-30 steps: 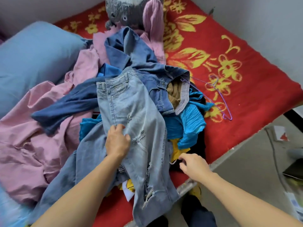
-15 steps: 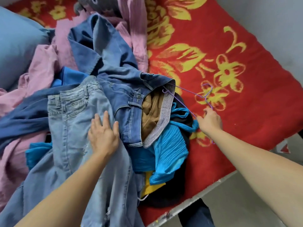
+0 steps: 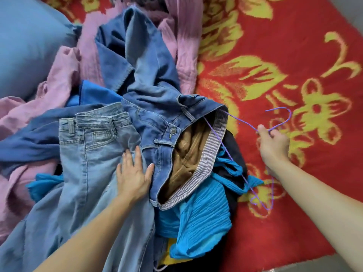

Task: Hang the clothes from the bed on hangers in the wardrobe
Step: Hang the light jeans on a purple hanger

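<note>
1. A blue pillow (image 3: pixel 29 46) lies far left, against the heaped clothes (image 3: pixel 153 91).
2. The left hand (image 3: pixel 133 173) rests flat, fingers straight, on the light jeans (image 3: pixel 88 154) in that heap.
3. The right hand (image 3: pixel 274 144) pinches a purple wire hanger (image 3: pixel 242 122) above the red, yellow-flowered blanket (image 3: pixel 294 222).

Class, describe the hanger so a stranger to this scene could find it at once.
Look at the red flowered blanket, right of the clothes pile. There the right hand grips the hanger. It alone is thin purple wire, not cloth.
</note>
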